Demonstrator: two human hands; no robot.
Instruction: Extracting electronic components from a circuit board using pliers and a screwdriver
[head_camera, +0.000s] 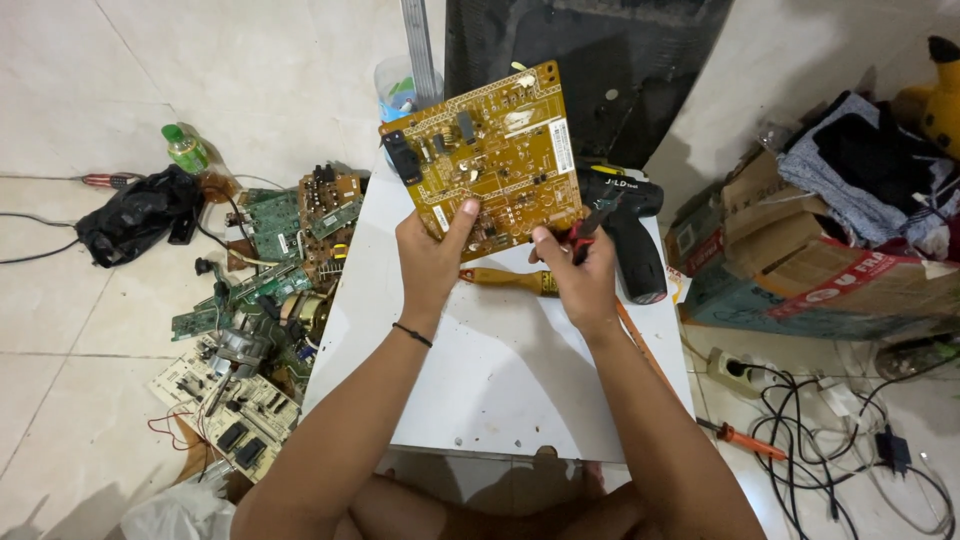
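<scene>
A yellow-brown circuit board (495, 155) is held up, tilted, above a small white table (500, 380). My left hand (432, 262) grips its lower left edge, thumb on the face. My right hand (583, 275) touches the board's lower right edge and also holds red-and-black handled pliers (592, 225) between its fingers. Under the hands, on the table, lies a screwdriver with a yellow-orange handle (510, 280).
A black cordless drill (630, 235) lies on the table's right side. A pile of green and beige circuit boards (275, 270) covers the floor at left, with a black bag (135, 215) and green bottle (185, 148). Cardboard boxes (800, 260) and cables (850, 420) are at right.
</scene>
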